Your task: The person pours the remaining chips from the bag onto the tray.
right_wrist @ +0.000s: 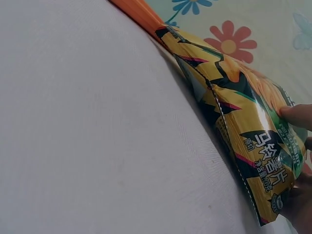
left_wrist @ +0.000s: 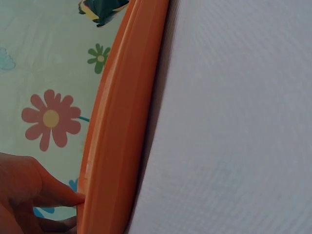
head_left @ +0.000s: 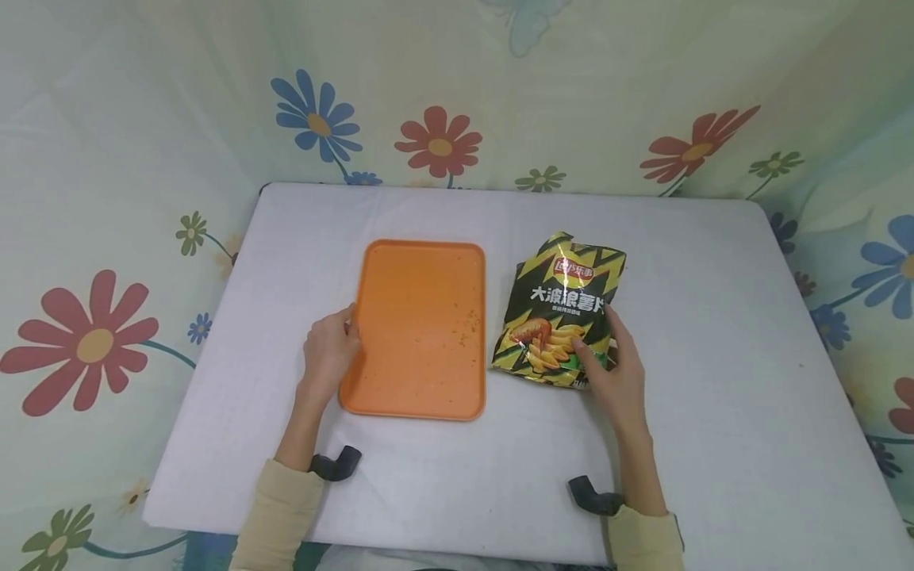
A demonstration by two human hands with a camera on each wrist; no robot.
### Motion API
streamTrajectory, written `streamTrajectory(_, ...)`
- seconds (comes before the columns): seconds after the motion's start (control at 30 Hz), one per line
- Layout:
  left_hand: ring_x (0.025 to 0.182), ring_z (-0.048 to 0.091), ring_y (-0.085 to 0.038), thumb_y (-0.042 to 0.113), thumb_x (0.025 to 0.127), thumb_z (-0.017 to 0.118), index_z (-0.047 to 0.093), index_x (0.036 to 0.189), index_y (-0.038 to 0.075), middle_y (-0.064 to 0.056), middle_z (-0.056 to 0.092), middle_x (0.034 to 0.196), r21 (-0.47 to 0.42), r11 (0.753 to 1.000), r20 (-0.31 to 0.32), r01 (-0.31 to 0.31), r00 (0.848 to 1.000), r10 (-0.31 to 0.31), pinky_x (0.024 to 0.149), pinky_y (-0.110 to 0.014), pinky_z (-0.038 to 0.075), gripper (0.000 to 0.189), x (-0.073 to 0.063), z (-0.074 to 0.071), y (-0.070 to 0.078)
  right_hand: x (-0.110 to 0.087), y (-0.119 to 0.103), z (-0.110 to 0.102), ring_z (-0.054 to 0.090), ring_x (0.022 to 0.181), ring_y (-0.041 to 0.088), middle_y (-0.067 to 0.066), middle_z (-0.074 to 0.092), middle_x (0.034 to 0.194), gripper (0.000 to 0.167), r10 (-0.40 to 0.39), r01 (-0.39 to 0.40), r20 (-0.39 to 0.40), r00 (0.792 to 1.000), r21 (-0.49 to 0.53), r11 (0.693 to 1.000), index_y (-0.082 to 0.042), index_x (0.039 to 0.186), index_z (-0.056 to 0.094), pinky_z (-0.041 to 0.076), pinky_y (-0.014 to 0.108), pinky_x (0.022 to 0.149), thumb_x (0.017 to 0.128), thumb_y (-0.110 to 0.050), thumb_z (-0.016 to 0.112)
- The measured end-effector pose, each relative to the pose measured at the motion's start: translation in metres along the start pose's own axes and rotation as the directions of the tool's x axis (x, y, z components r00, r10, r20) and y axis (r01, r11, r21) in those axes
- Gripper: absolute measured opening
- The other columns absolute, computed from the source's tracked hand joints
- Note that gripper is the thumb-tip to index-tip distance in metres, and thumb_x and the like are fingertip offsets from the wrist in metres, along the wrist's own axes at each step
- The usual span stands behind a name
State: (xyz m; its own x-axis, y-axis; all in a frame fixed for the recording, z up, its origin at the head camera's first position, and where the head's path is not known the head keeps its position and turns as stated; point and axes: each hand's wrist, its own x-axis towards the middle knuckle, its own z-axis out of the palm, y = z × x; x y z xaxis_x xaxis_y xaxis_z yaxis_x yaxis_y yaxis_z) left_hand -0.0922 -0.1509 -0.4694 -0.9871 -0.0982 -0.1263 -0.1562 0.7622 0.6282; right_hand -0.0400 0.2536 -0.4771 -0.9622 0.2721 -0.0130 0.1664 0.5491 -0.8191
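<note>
An orange tray (head_left: 421, 333) lies flat on the table, with small crumbs scattered over its right half. At the tray's left rim, my left hand (head_left: 332, 349) holds the edge with bent fingers. The left wrist view shows a fingertip against the tray's outer wall (left_wrist: 114, 122). Right of the tray sits a black and yellow bag of potato chips (head_left: 557, 317), its top torn and uneven. My right hand (head_left: 617, 373) grips the bag's lower right side, thumb on the front and fingers around the edge. In the right wrist view the chip bag (right_wrist: 243, 112) bulges somewhat.
A white cloth covers the table (head_left: 714, 357). Behind and beside it hangs a flowered curtain (head_left: 607, 95). Black wrist mounts (head_left: 596, 498) stick out beside both beige sleeves (head_left: 278, 507).
</note>
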Motion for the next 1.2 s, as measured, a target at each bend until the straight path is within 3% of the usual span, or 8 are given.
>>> streamTrajectory(0.27, 0.043, 0.037, -0.010, 0.003, 0.101, 0.055, 0.054, 0.146, -0.003, -0.004, 0.052, 0.060, 0.003, 1.000, -0.002, -0.010, 1.000, 0.010, 0.038, -0.021, 0.030, 0.045, 0.000, -0.001, 0.000, -0.003, 0.001, -0.001, 0.040, 0.146, 0.038, 0.012, 0.038, 0.162, 0.070, -0.107, 0.107, -0.032, 0.994, -0.003, 0.994, -0.037, 0.162, 0.029, 0.041, 0.066, 0.111, 0.102, -0.028, 0.064)
streamTrajectory(0.5, 0.044, 0.038, -0.010, 0.003, 0.101, 0.056, 0.055, 0.145, -0.002, -0.005, 0.053, 0.062, -0.001, 1.000, -0.004, -0.006, 1.000, 0.006, 0.039, -0.021, 0.031, 0.045, 0.000, -0.001, 0.001, -0.007, 0.003, -0.003, 0.028, 0.155, 0.035, 0.002, 0.024, 0.170, 0.075, -0.063, 0.054, 0.106, 0.992, 0.083, 0.995, -0.049, 0.161, 0.022, 0.030, 0.061, 0.120, 0.102, -0.031, 0.065)
streamTrajectory(0.63, 0.044, 0.038, -0.010, 0.004, 0.101, 0.055, 0.055, 0.146, -0.002, -0.005, 0.053, 0.063, 0.001, 1.000, 0.003, 0.000, 1.000, 0.000, 0.039, -0.021, 0.031, 0.045, 0.000, -0.002, 0.001, -0.009, 0.004, -0.005, 0.023, 0.156, 0.037, 0.005, 0.021, 0.171, 0.085, -0.059, 0.044, 0.173, 0.983, 0.089, 0.995, -0.049, 0.161, 0.020, 0.028, 0.062, 0.120, 0.098, -0.028, 0.072)
streamTrajectory(0.93, 0.043, 0.038, -0.010, 0.003, 0.101, 0.055, 0.054, 0.146, -0.002, -0.005, 0.054, 0.062, 0.010, 1.000, -0.001, -0.005, 1.000, 0.005, 0.039, -0.022, 0.031, 0.045, 0.001, -0.002, 0.000, -0.010, 0.003, -0.004, 0.029, 0.153, 0.041, 0.009, 0.021, 0.171, 0.096, -0.083, 0.066, 0.204, 0.975, 0.085, 0.994, -0.050, 0.162, 0.017, 0.032, 0.065, 0.117, 0.092, -0.024, 0.079)
streamTrajectory(1.0, 0.042, 0.037, -0.010, 0.003, 0.101, 0.055, 0.054, 0.146, -0.001, -0.005, 0.053, 0.061, 0.006, 1.000, 0.000, -0.008, 1.000, 0.008, 0.039, -0.022, 0.030, 0.045, 0.001, -0.002, -0.001, -0.011, 0.002, -0.004, 0.034, 0.150, 0.037, 0.006, 0.023, 0.170, 0.095, -0.086, 0.071, 0.190, 0.978, 0.086, 0.994, -0.049, 0.162, 0.019, 0.037, 0.057, 0.117, 0.093, -0.022, 0.078)
streamTrajectory(1.07, 0.043, 0.037, -0.010, 0.003, 0.101, 0.055, 0.054, 0.146, -0.001, -0.005, 0.053, 0.062, -0.001, 1.000, 0.000, -0.013, 1.000, 0.013, 0.039, -0.022, 0.031, 0.046, 0.001, -0.002, -0.001, -0.012, 0.001, -0.004, 0.039, 0.148, 0.031, 0.004, 0.027, 0.169, 0.092, -0.095, 0.081, 0.169, 0.981, 0.089, 0.993, -0.046, 0.162, 0.023, 0.041, 0.040, 0.117, 0.093, -0.019, 0.078)
streamTrajectory(1.2, 0.043, 0.038, -0.010, 0.004, 0.101, 0.055, 0.054, 0.147, -0.001, -0.006, 0.055, 0.063, -0.009, 1.000, -0.001, -0.018, 1.000, 0.018, 0.039, -0.022, 0.031, 0.046, 0.002, -0.001, -0.003, -0.013, -0.002, -0.004, 0.047, 0.135, 0.010, 0.004, 0.038, 0.163, 0.084, -0.130, 0.115, 0.121, 0.984, 0.122, 0.986, -0.037, 0.160, 0.035, 0.041, 0.011, 0.101, 0.092, -0.012, 0.078)
